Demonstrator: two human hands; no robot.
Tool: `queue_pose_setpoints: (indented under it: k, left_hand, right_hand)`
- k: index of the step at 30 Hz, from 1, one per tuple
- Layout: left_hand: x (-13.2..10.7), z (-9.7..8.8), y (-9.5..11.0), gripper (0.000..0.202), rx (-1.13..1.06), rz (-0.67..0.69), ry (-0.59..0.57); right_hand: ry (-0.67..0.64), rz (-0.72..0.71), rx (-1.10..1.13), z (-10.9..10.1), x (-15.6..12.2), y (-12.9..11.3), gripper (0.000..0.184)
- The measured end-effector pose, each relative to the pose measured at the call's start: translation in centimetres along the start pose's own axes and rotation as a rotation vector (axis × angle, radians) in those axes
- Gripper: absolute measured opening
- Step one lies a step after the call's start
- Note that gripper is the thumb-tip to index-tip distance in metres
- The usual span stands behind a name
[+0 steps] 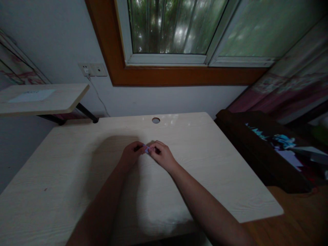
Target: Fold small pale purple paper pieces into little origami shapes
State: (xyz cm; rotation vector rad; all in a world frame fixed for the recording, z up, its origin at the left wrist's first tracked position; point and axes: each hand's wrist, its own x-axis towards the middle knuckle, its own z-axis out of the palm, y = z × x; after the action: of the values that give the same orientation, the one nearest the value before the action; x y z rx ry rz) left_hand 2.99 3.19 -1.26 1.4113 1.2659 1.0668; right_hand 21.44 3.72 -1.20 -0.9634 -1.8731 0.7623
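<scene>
Between my two hands is a small, light purple piece, thin and flat-looking; its kind is too small to make out. My left hand pinches its left end between thumb and fingers. On the other side, my right hand grips the right end with fingertips and thumb. Most of the piece is covered by the fingers. Both hands are close together over the middle of the pale wooden desk.
A raised shelf on black legs stands at the back left, a paper sheet on it. The desktop has a round cable hole near the wall. Right of the desk is dark furniture with several items on top.
</scene>
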Motion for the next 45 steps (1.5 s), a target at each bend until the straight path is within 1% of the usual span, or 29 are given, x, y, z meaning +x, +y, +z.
queue_pose_setpoints:
  k: [5, 11, 16, 23, 29, 33, 38, 40, 43, 45]
  left_hand:
    - [0.0, -0.1, 0.2, 0.020, -0.003, 0.013, 0.010]
    - [0.1, -0.1, 0.1, 0.019, 0.013, 0.016, 0.029]
    - [0.0, -0.1, 0.5, 0.020, 0.015, 0.010, 0.052]
    - [-0.3, -0.1, 1.1, 0.024, 0.030, 0.003, 0.092]
    - [-0.4, -0.1, 1.6, 0.028, 0.051, 0.008, 0.117]
    - [-0.3, -0.1, 1.5, 0.028, 0.020, 0.018, 0.131]
    - [-0.1, 0.1, 0.9, 0.027, -0.128, 0.045, 0.112]
    - [0.0, 0.3, 0.7, 0.030, -0.185, 0.078, 0.094]
    - [-0.1, 0.3, 0.4, 0.034, -0.193, 0.109, 0.048]
    - [-0.3, 0.3, 0.2, 0.034, -0.179, 0.091, 0.014]
  right_hand:
    - [-0.053, 0.004, -0.006, -0.1, 0.0, 0.0, 0.014]
    - [-0.085, -0.008, -0.022, 0.0, -0.1, 0.2, 0.012]
    - [-0.067, 0.004, 0.001, 0.1, -0.2, 0.3, 0.011]
    - [-0.041, 0.102, 0.049, -0.2, -0.1, 0.1, 0.015]
    - [-0.023, 0.136, 0.100, -0.2, -0.1, 0.2, 0.018]
    - [-0.011, 0.167, 0.153, -0.1, -0.2, 0.5, 0.020]
    - [0.002, 0.205, 0.200, -0.1, -0.1, 0.7, 0.022]
    - [0.004, 0.220, 0.219, -0.2, -0.1, 0.6, 0.023]
    - [-0.033, 0.224, 0.231, -0.3, -0.1, 0.5, 0.024]
    - [-0.056, 0.233, 0.232, -0.4, -0.1, 0.5, 0.024]
